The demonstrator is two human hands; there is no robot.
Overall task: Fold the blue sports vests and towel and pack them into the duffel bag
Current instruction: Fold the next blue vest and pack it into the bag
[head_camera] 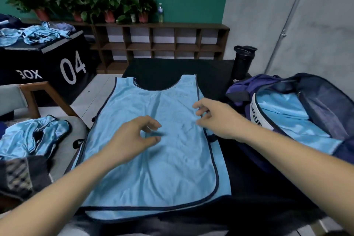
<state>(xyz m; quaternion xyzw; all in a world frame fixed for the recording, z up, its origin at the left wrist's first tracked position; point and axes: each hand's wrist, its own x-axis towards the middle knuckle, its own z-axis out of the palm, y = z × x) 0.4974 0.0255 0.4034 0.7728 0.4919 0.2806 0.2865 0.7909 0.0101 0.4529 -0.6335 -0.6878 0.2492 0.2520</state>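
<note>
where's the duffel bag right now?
Head view, right side: the duffel bag lies open on the dark surface, just right of the spread-out vest and the right hand, with a black bottle behind it.

Dim, cool overhead light, fairly even; the left hand [134, 138] drops a soft shadow on the vest [153, 168]. Fingertips of the right hand [218, 119] smear (motion blur); edges bow from the wide lens.
</note>
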